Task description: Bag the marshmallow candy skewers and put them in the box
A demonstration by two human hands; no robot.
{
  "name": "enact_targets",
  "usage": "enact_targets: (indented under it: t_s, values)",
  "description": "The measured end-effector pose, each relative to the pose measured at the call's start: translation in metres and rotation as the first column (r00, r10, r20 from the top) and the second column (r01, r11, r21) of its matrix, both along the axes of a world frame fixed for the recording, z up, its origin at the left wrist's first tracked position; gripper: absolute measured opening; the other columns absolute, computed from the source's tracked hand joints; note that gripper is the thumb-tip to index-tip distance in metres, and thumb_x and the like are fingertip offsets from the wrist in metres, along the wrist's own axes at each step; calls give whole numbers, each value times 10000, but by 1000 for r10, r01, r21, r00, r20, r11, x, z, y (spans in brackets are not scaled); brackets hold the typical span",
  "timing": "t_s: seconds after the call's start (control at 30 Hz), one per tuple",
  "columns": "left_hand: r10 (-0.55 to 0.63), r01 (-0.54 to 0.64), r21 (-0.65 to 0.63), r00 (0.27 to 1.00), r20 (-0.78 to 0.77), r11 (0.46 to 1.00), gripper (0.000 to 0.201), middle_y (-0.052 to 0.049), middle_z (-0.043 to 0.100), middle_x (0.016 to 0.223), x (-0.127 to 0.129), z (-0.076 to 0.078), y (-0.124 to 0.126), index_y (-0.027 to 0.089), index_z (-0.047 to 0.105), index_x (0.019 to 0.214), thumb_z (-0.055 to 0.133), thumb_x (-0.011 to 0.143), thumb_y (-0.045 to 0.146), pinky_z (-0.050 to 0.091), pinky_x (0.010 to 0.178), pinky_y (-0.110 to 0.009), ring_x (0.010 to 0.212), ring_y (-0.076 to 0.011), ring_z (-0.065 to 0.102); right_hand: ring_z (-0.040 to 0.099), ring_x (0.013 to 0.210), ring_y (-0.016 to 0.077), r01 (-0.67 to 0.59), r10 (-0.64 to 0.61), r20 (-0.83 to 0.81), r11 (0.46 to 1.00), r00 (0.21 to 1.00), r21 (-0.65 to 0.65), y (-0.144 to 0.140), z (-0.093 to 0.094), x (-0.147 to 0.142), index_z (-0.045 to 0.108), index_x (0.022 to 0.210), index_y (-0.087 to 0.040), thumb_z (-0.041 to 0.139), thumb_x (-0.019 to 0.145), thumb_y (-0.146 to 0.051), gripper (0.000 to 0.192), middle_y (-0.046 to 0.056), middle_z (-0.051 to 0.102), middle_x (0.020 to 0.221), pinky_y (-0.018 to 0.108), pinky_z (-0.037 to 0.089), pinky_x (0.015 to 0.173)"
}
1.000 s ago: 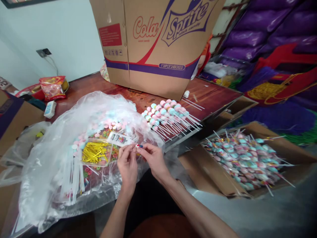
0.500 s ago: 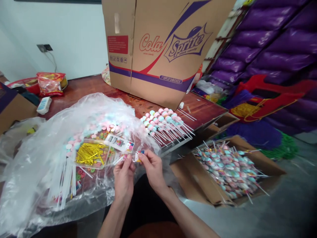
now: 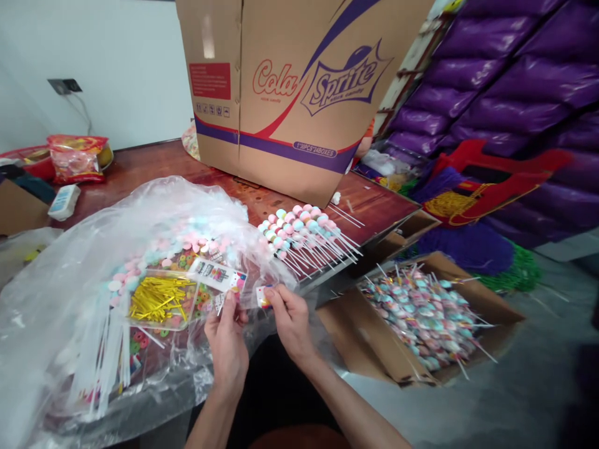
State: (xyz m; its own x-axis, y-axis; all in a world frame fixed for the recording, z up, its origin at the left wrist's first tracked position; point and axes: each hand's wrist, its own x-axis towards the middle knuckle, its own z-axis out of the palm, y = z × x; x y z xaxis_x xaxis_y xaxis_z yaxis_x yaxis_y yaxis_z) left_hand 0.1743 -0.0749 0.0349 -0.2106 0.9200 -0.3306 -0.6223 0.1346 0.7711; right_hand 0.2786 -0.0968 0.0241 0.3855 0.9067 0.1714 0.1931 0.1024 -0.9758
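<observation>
— Biggest first? Tall cardboard box [image 3: 290, 93] at the back of the wooden worktop [image 3: 154, 165], printed "Cola" and "Sprite". Purple sacks [image 3: 515, 75] stacked off to the right.

— And nearer? Wide clear plastic bag [image 3: 93, 262] spread over the worktop's near half, covering loose sweets, white sticks [image 3: 107, 355] and a small tray of gold twist ties [image 3: 159, 298]. Lower right, on the floor, an open carton [image 3: 421, 312] heaped with wrapped candy sticks.

— Between them? Row of pink and blue marshmallow skewers [image 3: 304, 234] lying on the worktop just past the bag's edge.

— Hands? Left hand [image 3: 228, 346] raised against the bag, fingers pinching a small clear wrapper [image 3: 219, 304]. Right hand [image 3: 290, 318] just beside it, fingers closed on a little coloured label [image 3: 262, 297], held above the worktop's front edge.

— Smallest? White packet [image 3: 64, 201] far left, near a red snack bag [image 3: 77, 159].
</observation>
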Motion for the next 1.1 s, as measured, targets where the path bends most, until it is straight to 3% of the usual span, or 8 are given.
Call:
enact_targets:
  t_s: [0.37,0.5,0.6,0.7,0.8,0.93,1.0,1.1]
  values:
    - [45,-42,-30,994,100,999,362,62,589,622,0,3,16,150,628,702,932,545,271,416,488,-179,501,-46,477,375,578,124,-97,100,222,995,970,-26,16,13,17,371,606,-221,492,975,-397,427,-40,378,591,262,309,565]
    - [66,-63,-26,987,145,998,379,59,580,629,0,5,22,144,617,692,930,569,319,402,471,-172,494,-39,465,435,589,123,30,-41,369,999,928,36,32,18,31,451,635,-209,447,1008,-365,404,-27,487,610,257,328,596]
    - [71,-59,-74,982,175,996,391,55,581,628,-3,3,25,143,622,706,938,557,319,389,458,-169,494,-40,470,525,709,172,200,-191,675,978,713,65,51,19,50,583,754,-191,490,990,-299,276,43,628,761,282,345,664]
    - [99,-78,-122,979,180,989,401,54,597,658,-6,1,27,145,623,726,940,555,321,394,471,-173,513,-42,489,569,843,244,277,-129,892,961,433,5,71,14,65,664,893,-162,551,945,-239,146,126,686,922,318,343,699]
    - [124,-103,-136,980,155,985,410,58,609,680,-6,-2,27,154,621,749,931,568,352,408,497,-189,529,-49,508,579,812,247,295,-35,942,953,334,-70,83,7,71,690,905,-148,522,937,-177,173,140,700,894,323,334,686]
    - [114,-105,-101,989,94,989,391,52,606,683,-5,-5,27,172,607,762,886,627,410,422,530,-217,553,-72,541,571,714,196,308,-158,871,951,465,9,75,5,73,693,857,-159,455,965,-189,263,106,704,854,295,312,620]
    - [104,-97,-91,992,66,991,380,38,617,714,-5,-6,28,178,601,780,858,662,432,432,542,-232,564,-83,556,582,716,185,271,-237,739,960,631,77,57,12,74,691,840,-167,472,969,-237,264,84,703,839,280,347,626]
    - [116,-109,-98,991,67,989,412,30,621,731,-3,-9,30,176,595,806,854,654,459,439,548,-238,560,-86,557,597,706,169,134,-169,445,985,879,109,16,26,73,706,862,-195,559,942,-292,194,37,693,794,264,419,655]
